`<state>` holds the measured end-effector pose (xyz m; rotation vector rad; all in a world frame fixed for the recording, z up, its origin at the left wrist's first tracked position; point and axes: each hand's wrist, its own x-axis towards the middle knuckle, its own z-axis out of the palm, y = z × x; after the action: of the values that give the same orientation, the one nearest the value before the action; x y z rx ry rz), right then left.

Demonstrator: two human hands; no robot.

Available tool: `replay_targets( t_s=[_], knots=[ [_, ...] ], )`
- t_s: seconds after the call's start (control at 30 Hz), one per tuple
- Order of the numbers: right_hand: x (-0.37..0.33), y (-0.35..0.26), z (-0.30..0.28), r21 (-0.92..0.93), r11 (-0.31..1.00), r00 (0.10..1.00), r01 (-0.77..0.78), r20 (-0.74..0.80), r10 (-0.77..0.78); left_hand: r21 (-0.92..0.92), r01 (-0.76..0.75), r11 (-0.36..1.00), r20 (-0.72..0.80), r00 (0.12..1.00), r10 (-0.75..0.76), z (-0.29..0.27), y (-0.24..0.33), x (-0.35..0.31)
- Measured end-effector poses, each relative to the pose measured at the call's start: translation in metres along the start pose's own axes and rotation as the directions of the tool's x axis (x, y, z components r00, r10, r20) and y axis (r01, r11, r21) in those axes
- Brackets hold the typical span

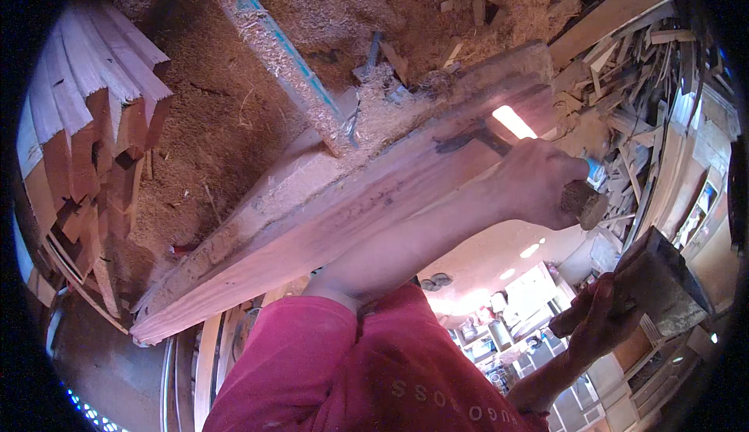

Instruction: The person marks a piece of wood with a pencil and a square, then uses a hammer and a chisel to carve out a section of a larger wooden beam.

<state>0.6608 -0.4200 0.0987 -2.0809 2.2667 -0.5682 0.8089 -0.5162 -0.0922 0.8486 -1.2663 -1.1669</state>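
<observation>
My left hand [538,182] is closed around a chisel, whose worn wooden handle end [585,204] sticks out past the fist. The chisel's dark metal part [488,137] points left over a long reddish timber [312,245]. Whether its edge touches the wood I cannot tell. My left forearm crosses above the timber. Off to the lower right, my right hand [597,315] grips a dark, blocky wooden mallet [663,284], held apart from the chisel. The fingers partly hide the mallet's near end.
Beyond the timber lies a shavings-covered board [289,163], with a blue-edged bar [285,58] running away from it. Thick planks [101,97] are stacked at the left. Scrap wood [624,128] heaps up at the right. Sawdust [195,159] covers the ground.
</observation>
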Motion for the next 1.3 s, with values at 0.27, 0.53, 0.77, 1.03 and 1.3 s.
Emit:
replay_targets(
  t_s=[0.27,0.53,0.77,1.03,1.3],
  knots=[
    [-0.003,-0.015,0.004,0.183,0.970,0.986,-0.162,0.062,0.153,-0.115,-0.022,0.993,-0.097,0.995,0.011,-0.013,0.000,0.007],
    [0.030,-0.033,0.030,-0.214,0.969,0.834,-0.121,0.508,0.217,-0.004,0.023,1.000,-0.069,0.997,-0.023,-0.007,-0.025,0.000],
    [0.013,-0.035,0.009,0.123,0.958,0.930,-0.260,0.298,0.214,-0.120,-0.076,0.990,-0.141,0.988,0.058,-0.014,-0.007,0.003],
    [0.031,-0.056,0.040,-0.181,0.956,0.850,-0.229,0.442,0.287,-0.061,0.087,0.994,-0.022,0.996,-0.089,-0.011,-0.029,-0.003],
    [0.026,-0.041,0.032,0.089,0.911,0.865,-0.403,0.363,0.347,-0.035,0.024,0.999,-0.097,0.995,-0.027,-0.007,-0.018,0.002]
  ],
)
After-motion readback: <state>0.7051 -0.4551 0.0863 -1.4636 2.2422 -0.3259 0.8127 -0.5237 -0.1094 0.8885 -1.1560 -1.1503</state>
